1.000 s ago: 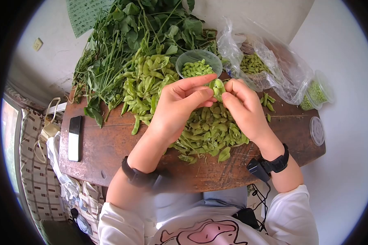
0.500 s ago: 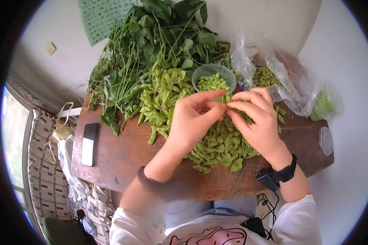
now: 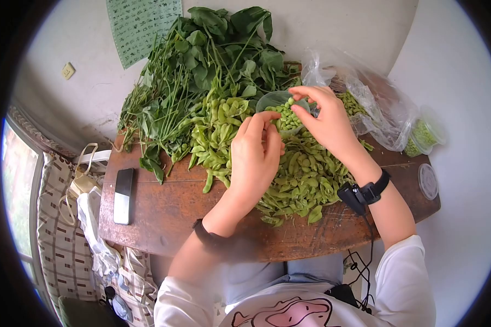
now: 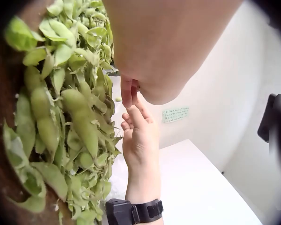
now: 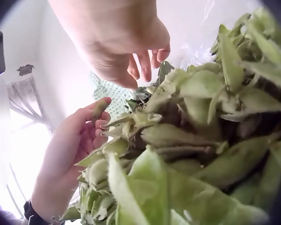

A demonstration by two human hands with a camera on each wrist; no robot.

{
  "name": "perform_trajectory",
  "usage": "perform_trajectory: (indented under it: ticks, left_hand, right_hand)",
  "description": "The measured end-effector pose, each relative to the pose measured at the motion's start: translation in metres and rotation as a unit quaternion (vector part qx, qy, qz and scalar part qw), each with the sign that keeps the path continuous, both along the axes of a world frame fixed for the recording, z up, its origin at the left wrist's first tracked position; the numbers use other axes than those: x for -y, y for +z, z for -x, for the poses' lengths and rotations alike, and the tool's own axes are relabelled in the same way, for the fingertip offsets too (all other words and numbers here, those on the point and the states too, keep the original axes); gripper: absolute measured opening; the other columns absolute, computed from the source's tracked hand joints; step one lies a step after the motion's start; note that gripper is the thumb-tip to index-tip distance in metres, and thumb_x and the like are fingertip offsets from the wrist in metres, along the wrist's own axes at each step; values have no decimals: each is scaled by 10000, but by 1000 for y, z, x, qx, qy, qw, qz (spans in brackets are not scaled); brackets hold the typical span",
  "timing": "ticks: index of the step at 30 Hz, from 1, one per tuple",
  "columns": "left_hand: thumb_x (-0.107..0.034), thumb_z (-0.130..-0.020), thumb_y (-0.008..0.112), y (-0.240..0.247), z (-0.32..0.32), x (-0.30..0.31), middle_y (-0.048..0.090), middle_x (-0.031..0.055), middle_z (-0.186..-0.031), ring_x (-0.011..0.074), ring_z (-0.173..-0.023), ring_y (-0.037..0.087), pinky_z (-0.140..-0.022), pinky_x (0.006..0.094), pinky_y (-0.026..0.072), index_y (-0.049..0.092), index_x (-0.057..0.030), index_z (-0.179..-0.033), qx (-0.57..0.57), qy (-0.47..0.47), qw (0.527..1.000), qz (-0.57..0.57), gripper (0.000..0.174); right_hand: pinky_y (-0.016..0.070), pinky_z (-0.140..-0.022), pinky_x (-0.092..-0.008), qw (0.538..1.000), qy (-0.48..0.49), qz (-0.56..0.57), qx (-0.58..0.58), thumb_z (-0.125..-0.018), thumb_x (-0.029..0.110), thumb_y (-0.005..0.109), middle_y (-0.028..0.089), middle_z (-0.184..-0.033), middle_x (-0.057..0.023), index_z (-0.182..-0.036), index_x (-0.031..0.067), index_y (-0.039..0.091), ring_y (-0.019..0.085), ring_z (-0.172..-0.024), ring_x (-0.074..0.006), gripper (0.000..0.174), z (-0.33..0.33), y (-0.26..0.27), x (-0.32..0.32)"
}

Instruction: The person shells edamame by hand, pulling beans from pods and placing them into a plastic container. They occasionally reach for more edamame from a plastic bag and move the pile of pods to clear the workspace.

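The right hand [image 3: 327, 117] has parted from the left hand [image 3: 256, 150] and now hangs over the tub [image 3: 270, 98], thumb and fingers apart, a bean [image 3: 291, 101] by their tips; whether they touch it cannot be told. The left pinches a pod [image 5: 99, 108], the heap [image 3: 305, 180] to its right, so this bean seems already shelled.

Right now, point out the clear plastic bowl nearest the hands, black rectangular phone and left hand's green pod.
Clear plastic bowl [image 3: 273, 99]: head view, inner wall.
Black phone [image 3: 124, 196]: head view, screen.
Green pod [image 5: 99, 110]: right wrist view, middle.
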State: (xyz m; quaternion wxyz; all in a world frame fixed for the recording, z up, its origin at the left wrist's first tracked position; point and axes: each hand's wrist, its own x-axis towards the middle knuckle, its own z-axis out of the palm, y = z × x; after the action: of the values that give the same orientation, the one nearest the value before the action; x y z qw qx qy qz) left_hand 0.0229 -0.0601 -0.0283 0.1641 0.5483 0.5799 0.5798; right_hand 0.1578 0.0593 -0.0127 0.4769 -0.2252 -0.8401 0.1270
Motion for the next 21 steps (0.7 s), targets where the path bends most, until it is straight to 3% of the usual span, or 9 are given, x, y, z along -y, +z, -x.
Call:
perform_trajectory:
  ticks: [1, 4, 6, 9, 11, 13, 17, 20, 21]
  left_hand:
    - [7, -983, 515, 0, 0, 0, 595, 83, -946, 115, -707, 655, -630, 258, 567, 606, 40, -1164, -2, 2, 1000, -11, 205]
    - [4, -987, 540, -6, 4, -3, 574, 90, -1005, 120, -721, 657, -631, 256, 568, 600, 32, -1181, -43, 9, 998, -43, 205]
    - [-6, -981, 578, -3, 4, -2, 572, 89, -1019, 133, -766, 677, -648, 250, 573, 603, 22, -1191, -83, -5, 995, -63, 214]
    - [-3, -928, 629, -10, 1, -9, 612, 136, -961, 211, -732, 681, -659, 294, 569, 612, -3, -1174, -50, -27, 993, -100, 246]
    - [2, -934, 629, -9, -1, -6, 620, 109, -985, 185, -798, 698, -697, 273, 582, 616, -16, -1193, 6, -51, 996, -72, 261]
    - [10, -948, 611, -3, -1, -4, 619, 71, -998, 155, -845, 695, -711, 256, 578, 615, -18, -1203, 197, -97, 975, -17, 257]
    - [2, -949, 615, -2, 7, -5, 631, 61, -1031, 131, -852, 673, -673, 233, 545, 563, -6, -1258, 295, -134, 946, 11, 314]
    - [-10, -947, 623, -1, 6, -4, 643, 61, -1035, 125, -847, 666, -656, 222, 523, 528, -2, -1267, 332, -136, 933, 24, 334]
    - [-10, -947, 623, -1, 4, -1, 643, 61, -1035, 125, -847, 666, -656, 222, 523, 528, -2, -1267, 330, -135, 934, 22, 334]
  right_hand:
    - [480, -702, -337, 1000, 1, 1, 1, -864, 64, 706, 695, -901, -39, -1078, 72, 694, 605, -800, -226, 215, -1, 0, 2]
    - [483, -678, -301, 989, 22, 146, 0, -889, 85, 714, 712, -944, -40, -1134, 48, 683, 607, -791, -153, 250, -1, 6, 16]
    - [512, -711, -261, 912, 154, 371, -84, -918, 88, 707, 717, -993, -51, -1148, 3, 671, 628, -835, -97, 248, -3, 8, 25]
    - [537, -799, -255, 886, 199, 408, -96, -933, 74, 695, 712, -1019, -68, -1137, -29, 661, 654, -897, -96, 231, -7, 7, 27]
    - [544, -842, -267, 884, 203, 413, -89, -922, 43, 694, 716, -1030, -78, -1139, -27, 660, 667, -942, -110, 231, -11, 9, 25]
    - [521, -870, -270, 863, 208, 449, -98, -917, 19, 689, 707, -1035, -74, -1159, -27, 647, 664, -950, -125, 249, -13, 15, 26]
    - [529, -848, -269, 868, 204, 437, -119, -913, 19, 697, 711, -1028, -85, -1133, -39, 654, 666, -937, -123, 232, -13, 9, 31]
    - [535, -801, -279, 906, 169, 369, -121, -885, 2, 717, 725, -982, -92, -1063, -42, 702, 673, -904, -143, 184, -16, 1, 37]
    - [537, -791, -288, 952, 127, 270, -75, -865, 11, 730, 733, -973, -100, -1026, -29, 728, 675, -894, -160, 166, -19, 3, 41]
